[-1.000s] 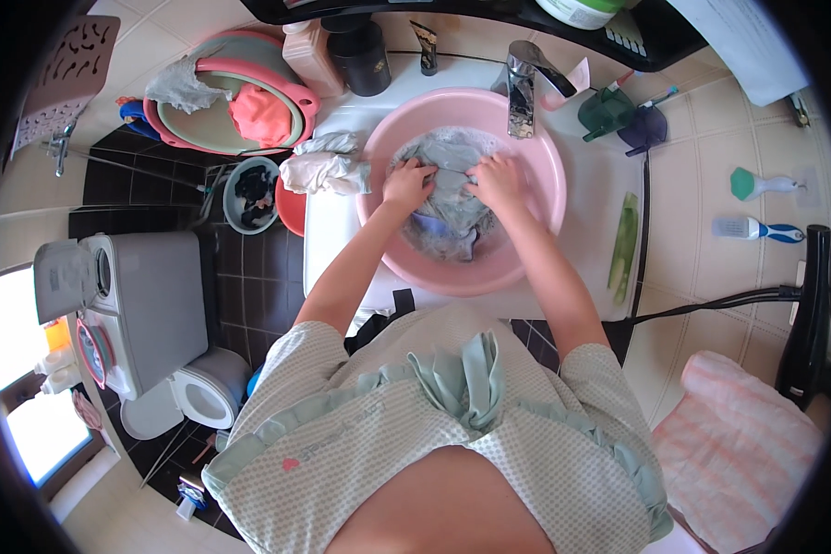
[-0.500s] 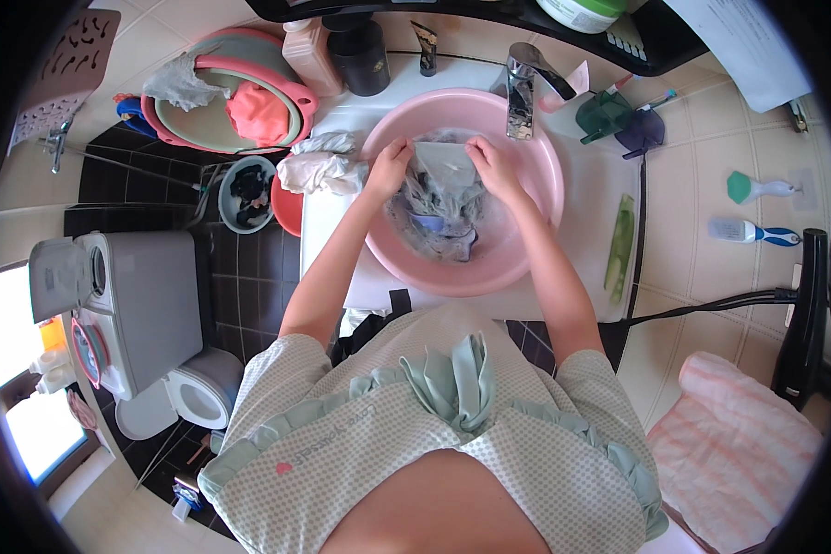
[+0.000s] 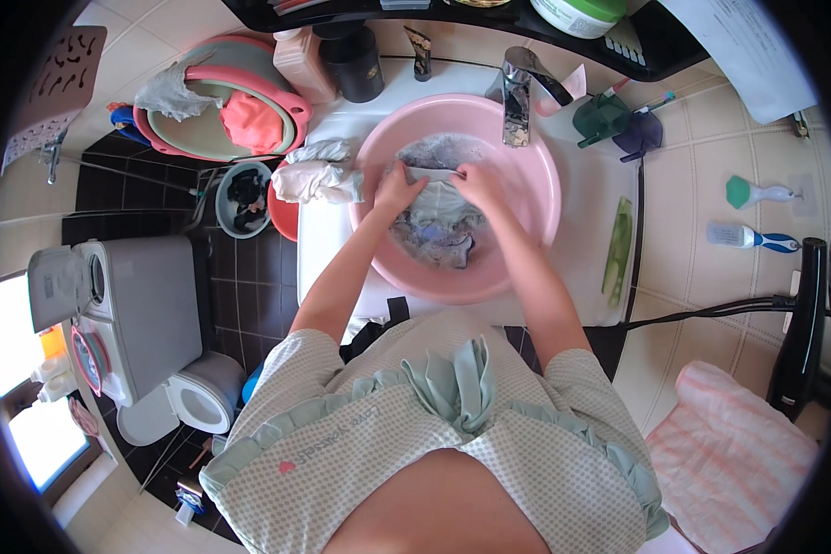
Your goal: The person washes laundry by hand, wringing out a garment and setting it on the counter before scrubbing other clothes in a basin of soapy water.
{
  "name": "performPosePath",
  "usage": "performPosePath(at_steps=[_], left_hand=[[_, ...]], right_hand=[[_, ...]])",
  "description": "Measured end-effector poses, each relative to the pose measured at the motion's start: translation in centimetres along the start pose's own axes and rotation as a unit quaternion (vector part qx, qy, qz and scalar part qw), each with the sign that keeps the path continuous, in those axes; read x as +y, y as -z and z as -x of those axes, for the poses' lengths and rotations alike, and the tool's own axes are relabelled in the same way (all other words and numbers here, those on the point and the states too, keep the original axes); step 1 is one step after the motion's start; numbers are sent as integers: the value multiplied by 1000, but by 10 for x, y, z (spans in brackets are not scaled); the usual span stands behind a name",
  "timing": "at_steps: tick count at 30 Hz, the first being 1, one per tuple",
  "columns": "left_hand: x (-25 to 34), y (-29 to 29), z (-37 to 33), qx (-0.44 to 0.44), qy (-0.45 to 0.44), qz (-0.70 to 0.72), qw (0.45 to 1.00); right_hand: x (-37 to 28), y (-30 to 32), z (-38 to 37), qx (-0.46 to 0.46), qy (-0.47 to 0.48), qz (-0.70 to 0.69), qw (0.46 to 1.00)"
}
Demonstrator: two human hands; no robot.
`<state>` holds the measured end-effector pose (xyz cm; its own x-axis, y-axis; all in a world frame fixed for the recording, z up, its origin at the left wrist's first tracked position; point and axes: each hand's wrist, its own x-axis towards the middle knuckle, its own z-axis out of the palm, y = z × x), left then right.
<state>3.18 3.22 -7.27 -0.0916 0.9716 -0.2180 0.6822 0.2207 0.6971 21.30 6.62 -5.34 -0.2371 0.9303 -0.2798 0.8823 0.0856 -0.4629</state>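
L hand (image 3: 397, 191) and R hand (image 3: 479, 186) both on lt grey-green cloth (image 3: 441, 201), at its far edge: L at upper L corner, R at upper R, gap btwn hands narrow, edge stretched across. Both hands closed on cloth, approx; exact finger placement partly hidden by fabric. Cloth sits inside pink basin (image 3: 529, 222), about mid, wet, near part down in cloudy water w/ suds (image 3: 445, 148). Bluish-dark fabric (image 3: 448, 247) also in water, just below cloth (person's side); can't tell if same pc. Basin stands on white sink counter (image 3: 577, 286), under/near chrome faucet (image 3: 517, 106), whose spout overlaps basin's far R rim in view. White fabric bundle (image 3: 319, 177) on counter edge, just L of basin. Long green strip (image 3: 618, 251) lying R side of counter, apart from basin. Behind basin: pink bottle (image 3: 302, 69), black container (image 3: 353, 66), small dk tube (image 3: 419, 55). Far R: green cup (image 3: 600, 120) + purple cup (image 3: 639, 136) w/ brushes. On R wall: blue-handled brush (image 3: 764, 239). Lower R: pink/white towel (image 3: 734, 457). Upper L: pink-rimmed tub (image 3: 300, 109) w/ coral cloth (image 3: 252, 123) in it; below, lt bucket (image 3: 225, 218) w/ dk clothes (image 3: 246, 191) on floor, next to red bucket (image 3: 284, 214).
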Motion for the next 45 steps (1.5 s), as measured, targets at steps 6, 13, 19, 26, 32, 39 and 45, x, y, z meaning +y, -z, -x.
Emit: performPosePath(at_steps=[6, 13, 19, 26, 32, 39, 45], left_hand=[[1, -14, -3, -36, 54, -173, 983], [-8, -11, -17, -60, 98, 91, 989], [39, 4, -8, -41, 166, 441, 881], [48, 3, -3, 22, 115, 385, 915], [79, 5, 10, -4, 124, 323, 938], [73, 9, 10, -20, 220, 552, 804], [66, 5, 5, -75, 228, 608, 757]], right_hand=[[-15, -38, 2, 118, 11, 102, 988], [-18, -23, -1, 114, -14, -91, 989], [-74, 0, 21, 179, -5, -323, 929], [-99, 11, 36, 225, -26, -332, 916], [-72, 25, 8, 197, -54, -290, 935], [-92, 27, 22, 224, 25, -262, 938], [-92, 13, 32, 256, 36, -212, 943]])
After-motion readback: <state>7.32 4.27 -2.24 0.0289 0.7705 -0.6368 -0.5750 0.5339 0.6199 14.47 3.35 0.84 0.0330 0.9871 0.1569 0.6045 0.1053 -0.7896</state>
